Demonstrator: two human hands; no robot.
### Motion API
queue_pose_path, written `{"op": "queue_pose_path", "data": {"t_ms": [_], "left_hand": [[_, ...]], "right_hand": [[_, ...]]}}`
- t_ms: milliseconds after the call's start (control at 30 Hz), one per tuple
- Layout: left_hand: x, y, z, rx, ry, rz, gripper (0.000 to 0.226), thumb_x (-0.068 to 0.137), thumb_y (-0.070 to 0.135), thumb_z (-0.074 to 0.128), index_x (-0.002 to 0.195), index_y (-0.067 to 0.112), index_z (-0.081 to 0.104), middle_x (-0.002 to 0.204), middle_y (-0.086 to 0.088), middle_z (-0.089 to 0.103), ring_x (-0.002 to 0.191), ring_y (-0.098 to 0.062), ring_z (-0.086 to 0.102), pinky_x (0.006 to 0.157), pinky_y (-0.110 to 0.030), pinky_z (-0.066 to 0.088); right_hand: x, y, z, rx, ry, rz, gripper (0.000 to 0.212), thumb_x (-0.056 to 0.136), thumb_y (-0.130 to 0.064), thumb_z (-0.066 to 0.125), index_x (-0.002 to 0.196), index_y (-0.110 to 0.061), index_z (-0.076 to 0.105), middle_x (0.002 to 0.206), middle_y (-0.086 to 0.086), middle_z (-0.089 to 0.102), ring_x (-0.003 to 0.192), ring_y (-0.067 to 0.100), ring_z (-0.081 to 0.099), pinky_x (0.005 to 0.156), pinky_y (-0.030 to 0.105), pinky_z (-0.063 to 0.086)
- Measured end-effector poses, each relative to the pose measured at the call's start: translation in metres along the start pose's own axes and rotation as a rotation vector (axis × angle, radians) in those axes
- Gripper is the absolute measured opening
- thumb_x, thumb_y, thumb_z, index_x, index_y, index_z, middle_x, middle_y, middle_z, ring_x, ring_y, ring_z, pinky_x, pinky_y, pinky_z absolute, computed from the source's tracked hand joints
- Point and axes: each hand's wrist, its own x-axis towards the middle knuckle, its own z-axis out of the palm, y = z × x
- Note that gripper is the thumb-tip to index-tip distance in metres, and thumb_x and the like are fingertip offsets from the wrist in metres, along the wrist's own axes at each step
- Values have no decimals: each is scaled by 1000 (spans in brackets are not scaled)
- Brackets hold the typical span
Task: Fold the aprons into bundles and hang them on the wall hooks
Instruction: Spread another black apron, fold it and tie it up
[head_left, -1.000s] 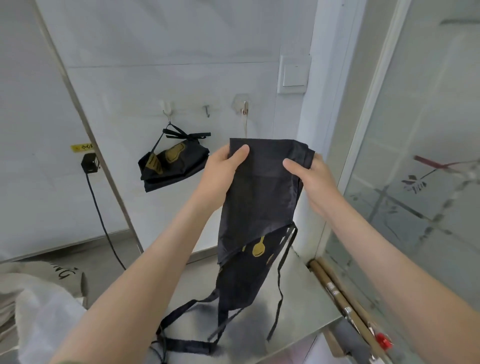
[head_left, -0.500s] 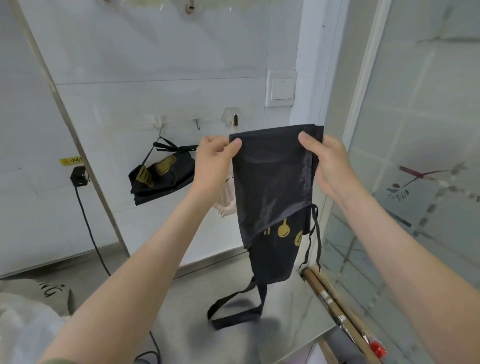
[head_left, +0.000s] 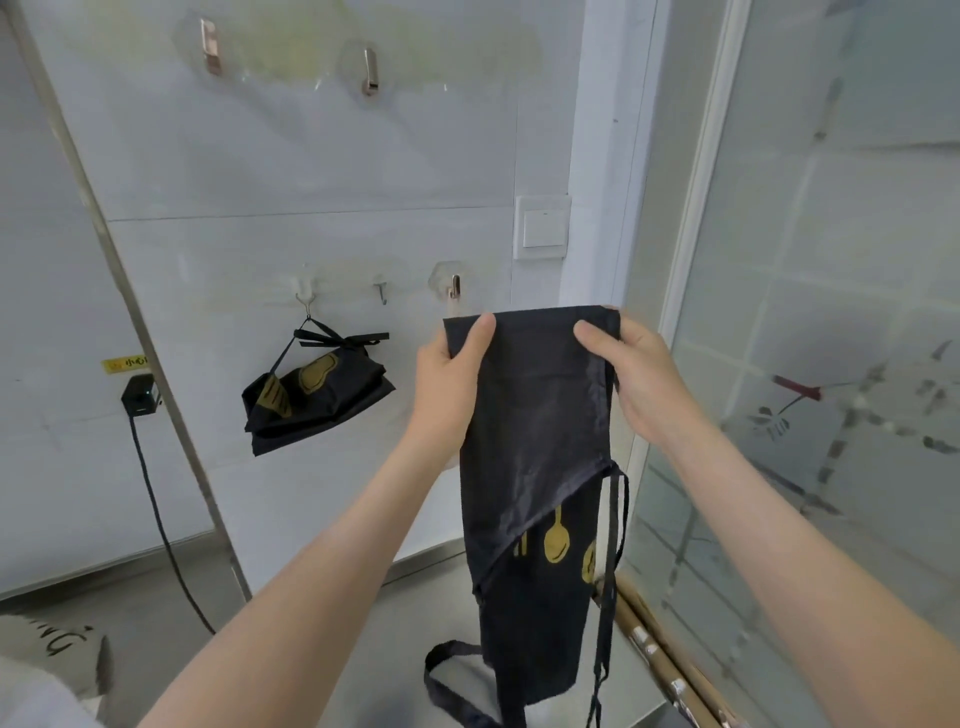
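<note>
fingers of my left hand (head_left: 448, 384) and right hand (head_left: 640, 382) pinched the top corners of a black apron (head_left: 535, 441), thumbs in front. it hung narrow, folded lengthwise, before the wall, with straps (head_left: 607, 623) trailing down over a steel table (head_left: 395, 649). a tied apron bundle (head_left: 317, 400) hung on a hook (head_left: 306, 300) further left.

Single head-worn view, facing forward and slightly down, close to wall (head_left: 311, 171)
</note>
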Motion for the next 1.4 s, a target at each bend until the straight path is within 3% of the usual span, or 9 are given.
{"op": "queue_pose_path", "data": {"t_ms": [200, 433, 533, 700, 867, 1067, 1167, 1300, 1400], "left_hand": [[9, -16, 0, 115, 183, -104, 37, 87, 46, 62, 101, 12, 63, 99, -4, 68, 94, -20, 65, 88, -40, 54], [9, -16, -8, -46, 177, -242, 25, 93, 35, 59, 91, 11, 65, 90, 0, 69, 84, -16, 64, 72, -28, 51], [6, -20, -16, -81, 71, -154, 14, 94, 29, 59, 98, 19, 68, 105, -1, 71, 98, -18, 67, 85, -34, 55], [1, -32, -28, -21, 81, -50, 3, 93, 9, 59, 92, 13, 58, 90, 0, 67, 77, -6, 65, 65, -16, 52], [1, -40, -35, 198, 128, 6, 32, 87, 7, 66, 100, 16, 38, 88, 2, 47, 78, -10, 50, 65, -14, 46], [7, -27, -41, 1088, -222, 220, 24, 88, 40, 62, 106, 25, 63, 99, 9, 63, 92, -10, 56, 78, -28, 46], [9, -28, -41, 1051, -404, 63, 18, 89, 41, 60, 88, 24, 65, 87, 2, 65, 83, -16, 60, 75, -34, 50], [5, -41, -52, 953, -471, -16, 27, 89, 29, 63, 103, 6, 68, 99, -15, 67, 93, -27, 61, 85, -40, 47], [0, -50, -60, 921, -458, -17, 17, 90, 22, 62, 103, 12, 70, 96, -3, 70, 91, -16, 62, 78, -25, 47]], "right_hand": [[-8, 12, 7, 137, 60, 74, 16, 88, -12, 66, 103, -5, 66, 98, 6, 69, 85, 14, 69, 70, 24, 54], [-9, 14, 19, 279, 59, 172, 10, 90, -19, 64, 93, -11, 70, 87, 0, 74, 78, 11, 71, 68, 26, 55], [-10, 19, 18, 271, 39, 99, 12, 94, -18, 59, 97, -13, 69, 92, -1, 73, 83, 9, 69, 68, 22, 54], [-12, 35, 16, 161, 89, 64, 14, 95, -11, 56, 102, -10, 69, 95, 1, 73, 88, 13, 69, 70, 23, 55], [-17, 47, 20, 6, 203, 53, 13, 94, -16, 59, 105, -10, 65, 102, 5, 71, 95, 20, 68, 86, 36, 56], [-25, 49, 32, -258, 2, -17, 6, 94, -20, 60, 99, -19, 58, 98, 2, 69, 93, 17, 67, 83, 32, 56], [-29, 54, 43, -338, -110, -11, 17, 93, -19, 61, 102, -21, 47, 102, 9, 67, 92, 20, 66, 84, 37, 57], [-33, 69, 43, -250, -313, 80, 45, 89, -12, 65, 103, -34, 28, 102, 9, 67, 91, 25, 67, 85, 37, 56], [-31, 86, 29, -425, -513, 241, 58, 85, -17, 71, 127, -32, 34, 111, 2, 66, 99, 21, 66, 90, 37, 54]]}}
